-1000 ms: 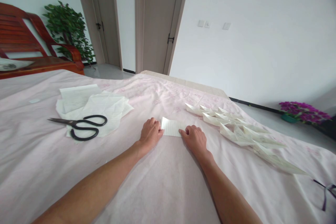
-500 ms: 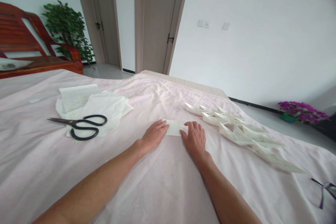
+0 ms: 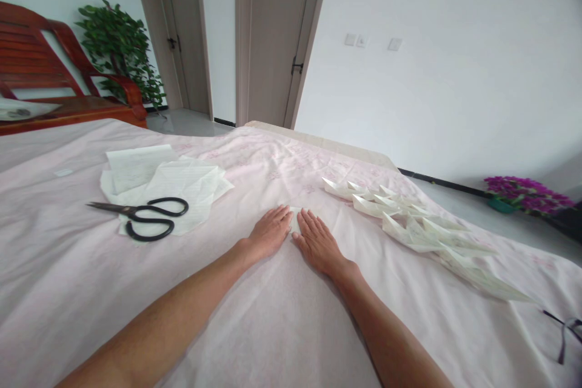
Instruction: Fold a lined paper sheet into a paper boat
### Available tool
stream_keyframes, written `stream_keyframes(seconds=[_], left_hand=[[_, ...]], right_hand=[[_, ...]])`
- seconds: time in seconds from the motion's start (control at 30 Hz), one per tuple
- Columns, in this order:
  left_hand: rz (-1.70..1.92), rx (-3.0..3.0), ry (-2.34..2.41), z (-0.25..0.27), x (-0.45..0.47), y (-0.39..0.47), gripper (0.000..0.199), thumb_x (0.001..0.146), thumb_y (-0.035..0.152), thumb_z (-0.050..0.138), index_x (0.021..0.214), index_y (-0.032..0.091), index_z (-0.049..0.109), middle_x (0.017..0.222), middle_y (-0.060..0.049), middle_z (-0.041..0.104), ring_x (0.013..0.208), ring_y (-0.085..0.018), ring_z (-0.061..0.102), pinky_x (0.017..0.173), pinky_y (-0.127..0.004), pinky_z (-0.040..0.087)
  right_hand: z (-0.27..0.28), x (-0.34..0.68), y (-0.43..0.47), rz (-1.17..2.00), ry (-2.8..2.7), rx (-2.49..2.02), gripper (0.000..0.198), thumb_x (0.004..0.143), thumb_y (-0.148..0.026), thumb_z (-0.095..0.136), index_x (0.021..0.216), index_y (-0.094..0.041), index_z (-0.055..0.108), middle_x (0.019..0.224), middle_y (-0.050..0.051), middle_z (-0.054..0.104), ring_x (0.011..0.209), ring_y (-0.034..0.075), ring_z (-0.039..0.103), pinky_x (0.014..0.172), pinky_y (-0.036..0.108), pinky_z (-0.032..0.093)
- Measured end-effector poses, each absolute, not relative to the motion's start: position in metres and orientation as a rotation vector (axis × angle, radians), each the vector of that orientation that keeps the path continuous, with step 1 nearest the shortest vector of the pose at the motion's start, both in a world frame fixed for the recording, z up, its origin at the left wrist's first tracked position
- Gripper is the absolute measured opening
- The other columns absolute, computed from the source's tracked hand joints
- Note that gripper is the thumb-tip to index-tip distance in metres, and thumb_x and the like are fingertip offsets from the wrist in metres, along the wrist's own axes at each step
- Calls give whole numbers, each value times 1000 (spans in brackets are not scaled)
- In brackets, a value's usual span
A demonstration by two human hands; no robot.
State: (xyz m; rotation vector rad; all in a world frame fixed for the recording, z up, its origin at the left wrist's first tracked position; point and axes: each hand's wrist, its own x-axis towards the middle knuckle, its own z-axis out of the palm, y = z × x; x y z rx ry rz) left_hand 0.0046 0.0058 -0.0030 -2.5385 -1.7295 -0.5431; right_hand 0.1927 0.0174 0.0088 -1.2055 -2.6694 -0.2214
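a small piece of off-white lined paper (image 3: 295, 218) lies flat on the pale pink cloth with faint flower prints (image 3: 282, 315), in the middle of the view, mostly hidden beneath two bare hands. the left hand (image 3: 271, 228) rests palm down with its fingers stretched out over the paper's left part; the right hand (image 3: 319, 244) lies just as flat over the right part, fingers straight and close to one another, a narrow strip of paper showing between the two. to the left, well apart from the left hand, a loose pile of thin, off-white lined paper sheets (image 3: 193, 185) is spread on the cloth. dark metal scissors with black looped handles (image 3: 131, 211) lie across the pile's near side, covering part of it, their points aimed left past its edge. a small whitish scrap (image 3: 62, 173) sits farther left. to the right of the right hand, pale boat-shaped pieces of folded paper (image 3: 404, 233) stand crowded in rows, overlapping so that they cannot be counted surely. near the right edge, a thin dark object (image 3: 562, 345) is cut off. beyond the cloth stand a red-brown slatted wooden bench (image 3: 34, 45), a leafy green plant (image 3: 113, 36) and a bunch of purple flowers in a green pot (image 3: 527, 194).
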Motion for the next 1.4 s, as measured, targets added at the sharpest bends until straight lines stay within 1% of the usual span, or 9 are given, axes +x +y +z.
stream_keyframes(seconds=[0.23,0.43,0.57,0.67,0.8,0.97,1.1,1.3,1.4], left_hand=[[-440,-2529,-1837,6,9,5,50,95,28,32,142,10,38,153,-15,34,143,-23,26,116,-41,22],[-305,-2419,-2129,20,29,20,61,93,40,38,145,7,35,155,-18,25,144,-29,21,116,-47,19],[-243,-2293,-2316,19,44,36,73,92,51,33,148,5,28,157,-18,18,146,-30,13,117,-51,13],[-235,-2230,-2375,15,50,47,75,92,53,28,150,6,25,158,-17,14,147,-30,8,117,-55,8],[-302,-2161,-2366,10,53,51,70,93,50,24,149,9,28,157,-15,18,147,-30,9,116,-57,6],[-386,-2302,-2070,11,50,46,66,94,47,22,147,8,34,155,-15,28,147,-25,12,119,-48,3],[-361,-2387,-2058,13,47,43,67,94,50,24,149,12,30,157,-13,24,146,-26,15,119,-49,9],[-333,-2446,-2032,14,47,43,68,94,53,25,150,14,27,158,-14,20,146,-29,12,117,-51,10],[-323,-2478,-1994,15,44,41,66,94,54,27,150,18,28,158,-14,20,146,-30,14,116,-54,10]], right_hand=[[10,188,20,-282,-2656,-1362,63,100,-48,19,147,-9,33,155,13,26,143,25,25,117,41,21],[10,194,30,-299,-2651,-1454,64,99,-48,20,147,-7,32,154,15,28,143,25,25,116,40,22],[6,204,40,-341,-2634,-1508,61,100,-44,22,147,-7,32,154,16,27,143,25,25,115,42,22],[4,208,44,-341,-2607,-1541,60,99,-42,23,147,-8,32,154,16,27,143,25,25,115,44,22],[3,207,43,-317,-2580,-1592,60,98,-43,23,148,-10,32,154,13,27,143,26,25,115,46,23],[4,205,38,-362,-2541,-1610,58,98,-40,24,147,-10,33,154,13,27,142,27,27,114,47,24],[6,207,36,-393,-2527,-1579,57,98,-37,25,146,-8,36,153,16,29,141,29,30,113,48,26],[9,212,35,-368,-2506,-1575,58,99,-37,23,146,-6,36,153,15,29,141,29,29,114,47,25],[8,213,35,-346,-2492,-1569,58,98,-37,25,146,-7,35,152,14,30,141,29,29,114,47,24]])
